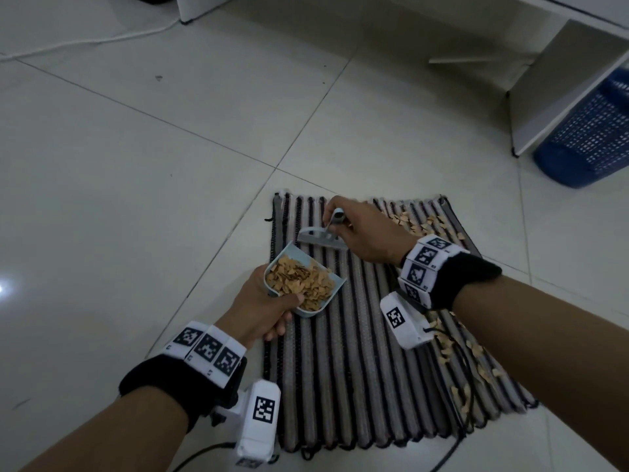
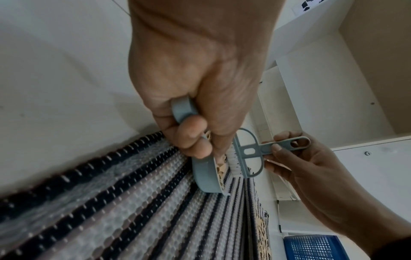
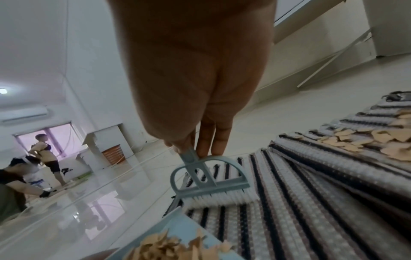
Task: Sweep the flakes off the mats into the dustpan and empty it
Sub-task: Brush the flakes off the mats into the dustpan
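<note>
A striped mat [image 1: 357,362] lies on the tiled floor. My left hand [image 1: 262,304] grips a pale blue dustpan [image 1: 292,253], heaped with tan flakes [image 1: 299,281], at the mat's left edge. In the left wrist view the fingers curl round the dustpan [image 2: 204,177] and its handle. My right hand [image 1: 360,229] pinches the handle of a small blue brush [image 1: 321,237] just beyond the dustpan. White bristles of the brush [image 3: 213,186] touch the mat [image 3: 311,202]. More flakes [image 1: 418,224] lie at the mat's far right, and flakes [image 1: 456,362] are strewn along its right edge.
A blue mesh basket [image 1: 589,137] stands at the right under a white shelf unit [image 1: 558,83]. A white cable [image 1: 85,42] crosses the floor at the far left. In the right wrist view, people [image 3: 47,156] are at work far off across the room.
</note>
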